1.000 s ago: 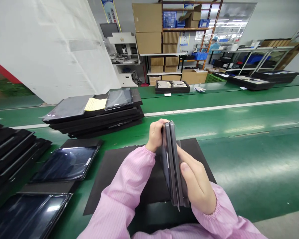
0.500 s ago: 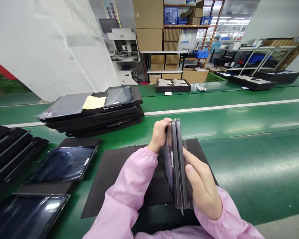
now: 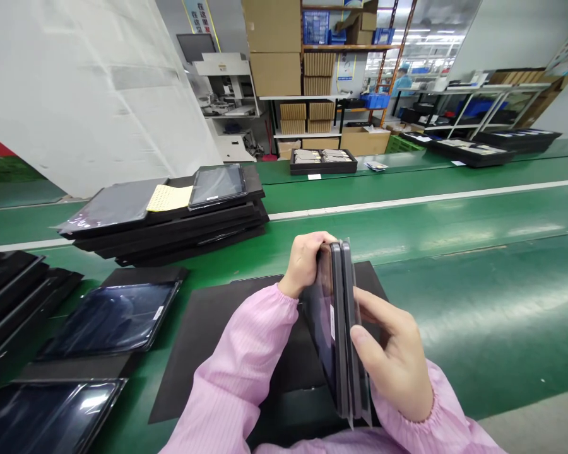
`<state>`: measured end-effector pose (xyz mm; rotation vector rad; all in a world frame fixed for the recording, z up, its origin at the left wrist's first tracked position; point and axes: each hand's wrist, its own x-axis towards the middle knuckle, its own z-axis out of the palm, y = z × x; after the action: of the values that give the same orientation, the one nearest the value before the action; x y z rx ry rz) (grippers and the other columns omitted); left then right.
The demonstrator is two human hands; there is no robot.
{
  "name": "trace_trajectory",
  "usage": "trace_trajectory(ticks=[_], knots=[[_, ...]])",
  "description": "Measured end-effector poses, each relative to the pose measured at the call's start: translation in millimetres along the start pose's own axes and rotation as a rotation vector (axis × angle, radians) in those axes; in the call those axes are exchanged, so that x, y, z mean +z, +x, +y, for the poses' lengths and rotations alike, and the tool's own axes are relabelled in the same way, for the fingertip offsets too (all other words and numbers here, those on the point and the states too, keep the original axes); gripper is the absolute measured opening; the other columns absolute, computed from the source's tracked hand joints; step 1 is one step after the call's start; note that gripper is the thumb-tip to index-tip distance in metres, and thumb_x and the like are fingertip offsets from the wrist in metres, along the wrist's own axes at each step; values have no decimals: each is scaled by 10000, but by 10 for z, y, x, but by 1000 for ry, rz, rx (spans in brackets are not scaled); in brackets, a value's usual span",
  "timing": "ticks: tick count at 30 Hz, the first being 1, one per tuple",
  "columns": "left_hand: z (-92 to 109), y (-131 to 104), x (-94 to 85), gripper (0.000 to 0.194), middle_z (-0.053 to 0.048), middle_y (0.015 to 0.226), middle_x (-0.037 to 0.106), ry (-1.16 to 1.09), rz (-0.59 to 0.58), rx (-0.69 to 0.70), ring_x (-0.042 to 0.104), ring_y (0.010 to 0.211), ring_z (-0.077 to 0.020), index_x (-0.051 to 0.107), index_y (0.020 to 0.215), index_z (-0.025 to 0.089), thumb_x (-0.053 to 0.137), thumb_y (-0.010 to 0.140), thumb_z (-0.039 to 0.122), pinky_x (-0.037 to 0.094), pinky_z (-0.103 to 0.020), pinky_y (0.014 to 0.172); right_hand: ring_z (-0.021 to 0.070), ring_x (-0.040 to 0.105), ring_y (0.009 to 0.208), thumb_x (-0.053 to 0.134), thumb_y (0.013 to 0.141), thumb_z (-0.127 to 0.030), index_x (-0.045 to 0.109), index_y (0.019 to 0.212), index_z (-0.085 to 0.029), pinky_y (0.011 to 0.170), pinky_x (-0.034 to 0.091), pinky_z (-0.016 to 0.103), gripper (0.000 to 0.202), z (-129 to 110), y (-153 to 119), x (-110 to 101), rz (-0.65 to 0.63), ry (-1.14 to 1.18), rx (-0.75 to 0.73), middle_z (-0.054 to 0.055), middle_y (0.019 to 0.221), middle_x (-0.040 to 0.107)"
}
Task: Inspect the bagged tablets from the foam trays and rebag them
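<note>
Two dark tablets in clear plastic film stand on edge side by side, their narrow sides facing me. My left hand is closed over their far upper corner, its fingertips partly hidden behind them. Against the right-hand tablet's outer side lies my right hand, with its thumb at the edge and its fingers along the film. A small white label shows on the left tablet's glossy face. Beneath them, a black foam sheet lies on the green bench.
Wrapped tablets lie on black sheets at my left, beside a stack of black sheets. Behind is another black stack bearing a tablet and a yellow paper. Farther back stands a black tray of parts.
The two tablets have shifted slightly toward me and to the right. My right hand has moved with them, its fingers now more bent and its thumb nearer the edge.
</note>
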<state>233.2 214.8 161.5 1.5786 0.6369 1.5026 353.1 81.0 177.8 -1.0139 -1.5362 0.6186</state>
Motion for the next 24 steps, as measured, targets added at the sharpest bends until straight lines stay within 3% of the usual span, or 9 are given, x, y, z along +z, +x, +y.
trace_trajectory(ticks=[3,5,9,11,15,18,20,22,24], knots=[[61,-48,42,536,-35,575,650,76,-75,50,589,569,-172,565,536,215,430,907,576,482,-316,611,215,775,766,603,766,-220,777,936,-176,577,610,233,247,-9,69,-46,89,-7,39,58,918,808],[95,-79,78,539,-42,600,669,140,-136,101,601,583,-173,585,556,212,397,928,555,485,-315,623,155,713,579,588,751,-203,734,755,-188,472,533,189,147,-10,121,-90,132,-8,44,13,724,780],[101,-105,136,545,-43,610,681,205,-196,192,600,573,-165,622,594,206,364,958,519,477,-305,610,84,516,414,536,848,-231,590,581,-194,393,393,168,275,9,176,-163,178,-39,19,-46,487,582],[86,-102,147,543,-42,610,684,206,-200,219,601,569,-161,630,601,204,364,966,506,474,-298,601,83,500,422,488,918,-255,577,589,-193,411,392,175,346,25,165,-186,177,-57,17,-44,489,551],[73,-90,142,553,-43,615,691,216,-185,192,613,570,-166,633,595,207,367,965,519,483,-304,603,121,620,537,428,973,-290,663,716,-187,508,482,198,364,23,95,-225,117,-46,8,-11,584,629],[63,-84,139,536,-46,637,707,213,-128,158,631,588,-174,650,605,210,389,952,525,494,-312,609,156,676,614,541,909,-332,708,916,-166,575,554,231,235,-24,30,-230,10,-41,15,20,714,711],[34,-86,136,512,-46,662,719,207,-77,159,646,618,-180,668,624,216,400,944,513,503,-319,635,167,685,641,621,843,-307,696,1052,-149,613,581,248,272,-62,-11,-209,-39,-105,41,38,803,742],[-31,-103,121,472,-46,720,737,216,32,163,667,702,-191,689,662,225,408,933,490,512,-334,725,155,663,598,639,813,-257,686,1101,-145,597,583,242,313,-92,-46,-179,-40,-187,57,27,786,735],[-134,-152,83,373,-42,833,753,212,253,65,676,864,-199,702,745,235,448,905,456,490,-339,879,148,650,564,616,814,-232,687,1108,-147,584,588,240,315,-114,-70,-153,-21,-235,53,18,758,727]])
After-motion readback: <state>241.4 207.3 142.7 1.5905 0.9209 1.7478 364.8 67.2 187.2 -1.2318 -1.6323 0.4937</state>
